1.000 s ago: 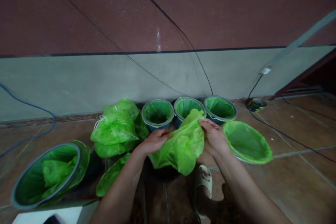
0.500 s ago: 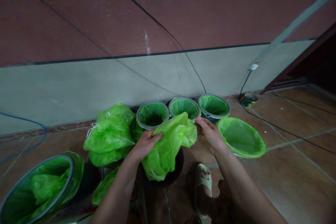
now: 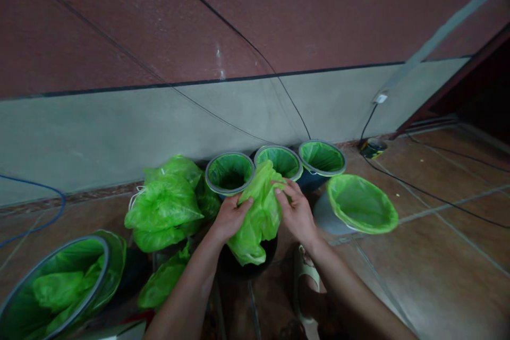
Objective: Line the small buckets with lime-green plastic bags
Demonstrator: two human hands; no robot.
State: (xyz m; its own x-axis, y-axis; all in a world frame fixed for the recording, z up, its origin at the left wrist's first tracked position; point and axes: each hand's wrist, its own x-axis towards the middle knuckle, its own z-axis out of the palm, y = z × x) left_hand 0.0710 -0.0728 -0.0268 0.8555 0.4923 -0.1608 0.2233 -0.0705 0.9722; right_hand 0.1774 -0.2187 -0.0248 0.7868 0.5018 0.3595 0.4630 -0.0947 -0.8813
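Observation:
A crumpled light-green plastic bag (image 3: 261,212) hangs between my hands, over a dark bucket (image 3: 249,271). My left hand (image 3: 231,219) grips its left side, thumb on top. Bent fingers of my right hand (image 3: 294,211) close on the bag's right side. The bag's lower end droops over the bucket's opening and hides much of it. Just behind my hands stand three grey-rimmed bins with green liners: a left bin (image 3: 209,187), a middle bin (image 3: 297,155) partly covered by the bag, and a right bin (image 3: 306,178).
A grey bin (image 3: 332,218) with a green liner folded over its rim stands at right. Filled green bags (image 3: 167,210) lie at left. A large lined bin (image 3: 107,255) is at lower left. Near the wall are a can (image 3: 372,149) and a black cable (image 3: 422,194). A slipper (image 3: 311,268) shows below.
My right hand has moved left from the bag's outer edge onto its side. The bag is bunched narrower and more upright between my hands. The view has shifted slightly.

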